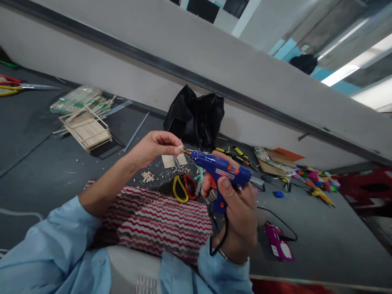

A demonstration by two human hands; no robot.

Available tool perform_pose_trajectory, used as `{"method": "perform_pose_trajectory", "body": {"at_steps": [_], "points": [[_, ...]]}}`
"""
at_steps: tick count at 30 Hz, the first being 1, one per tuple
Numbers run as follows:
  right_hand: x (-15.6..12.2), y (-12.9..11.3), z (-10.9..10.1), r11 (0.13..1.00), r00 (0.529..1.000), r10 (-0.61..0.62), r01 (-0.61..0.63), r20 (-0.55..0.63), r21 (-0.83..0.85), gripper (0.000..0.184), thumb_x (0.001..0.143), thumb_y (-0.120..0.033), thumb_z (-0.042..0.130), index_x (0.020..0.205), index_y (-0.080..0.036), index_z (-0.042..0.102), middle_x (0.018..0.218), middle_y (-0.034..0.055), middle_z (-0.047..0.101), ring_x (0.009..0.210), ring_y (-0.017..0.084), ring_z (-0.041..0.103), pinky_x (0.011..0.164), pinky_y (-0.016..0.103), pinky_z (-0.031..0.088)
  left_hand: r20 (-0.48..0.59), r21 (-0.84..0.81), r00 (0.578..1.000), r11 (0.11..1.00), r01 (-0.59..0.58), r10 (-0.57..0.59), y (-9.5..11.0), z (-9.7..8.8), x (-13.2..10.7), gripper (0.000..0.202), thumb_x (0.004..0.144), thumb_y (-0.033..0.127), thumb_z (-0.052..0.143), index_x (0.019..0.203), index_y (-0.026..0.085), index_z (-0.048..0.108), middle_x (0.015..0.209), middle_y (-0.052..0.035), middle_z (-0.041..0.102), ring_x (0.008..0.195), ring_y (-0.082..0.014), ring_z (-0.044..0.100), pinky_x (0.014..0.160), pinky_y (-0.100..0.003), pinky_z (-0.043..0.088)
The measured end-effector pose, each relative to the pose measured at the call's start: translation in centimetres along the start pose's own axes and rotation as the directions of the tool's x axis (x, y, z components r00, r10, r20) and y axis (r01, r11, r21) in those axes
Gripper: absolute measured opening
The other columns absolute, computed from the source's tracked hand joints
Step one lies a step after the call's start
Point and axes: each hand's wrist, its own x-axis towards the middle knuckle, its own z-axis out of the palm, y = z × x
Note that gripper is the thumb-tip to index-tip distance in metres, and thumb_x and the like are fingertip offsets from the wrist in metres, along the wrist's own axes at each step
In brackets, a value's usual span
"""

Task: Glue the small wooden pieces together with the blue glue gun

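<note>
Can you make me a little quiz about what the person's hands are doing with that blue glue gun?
1. True or false: the right hand grips the blue glue gun.
2. What does the left hand pinch at the gun's nozzle?
A. a small wooden piece
B. a coin
C. a brush
3. What colours are the handles of the scissors lying past the striped cloth?

Key: 1 true; 2 A; 3 yellow and red.
</note>
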Motion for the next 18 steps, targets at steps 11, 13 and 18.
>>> {"method": "perform_pose_trajectory", "body": {"at_steps": [11, 13, 18], "points": [[0.0, 0.0, 0.0, 1.0, 1.0, 0.001, -0.001, -0.013, -0.021, 0.052, 0.094, -0.047, 0.07, 0.139, -0.025, 0.06, 0.072, -0.0008, 0.069, 0.06, 0.015, 0.06, 0.056, 0.029, 0.052, 0.027, -0.004, 1.0, 1.0, 0.011, -0.011, -0.1, -0.1, -0.1, 0.022, 0.062, 0.022, 0.096, 0.077, 0.015, 0.081, 0.074, -0.0025, 0.078, 0.069, -0.0098, 0.069, 0.068, -0.02, 0.054], [-0.2, -0.3, 0.4, 0.999, 1.0, -0.002, 0.001, -0.027, -0.035, 0.052, 0.094, -0.047, 0.069, 0.139, -0.025, 0.06, 0.072, -0.001, 0.068, 0.06, 0.015, 0.06, 0.057, 0.03, 0.052, 0.019, 0.002, 1.0, 1.0, 0.017, -0.017, 0.0, 0.0, -0.1, 0.023, 0.061, 0.023, 0.097, 0.076, 0.015, 0.081, 0.073, -0.0028, 0.077, 0.068, -0.01, 0.069, 0.068, -0.02, 0.054], [-0.8, -0.9, 1.1, 0.999, 0.996, -0.03, 0.027, -0.083, -0.045, 0.048, 0.097, -0.045, 0.066, 0.14, -0.024, 0.059, 0.074, -0.0003, 0.067, 0.062, 0.015, 0.06, 0.058, 0.03, 0.052, 0.01, 0.01, 0.999, 0.999, 0.031, -0.031, 0.2, 0.2, -0.2, 0.024, 0.058, 0.022, 0.097, 0.074, 0.015, 0.08, 0.07, -0.0024, 0.076, 0.065, -0.0096, 0.066, 0.065, -0.02, 0.053]]}}
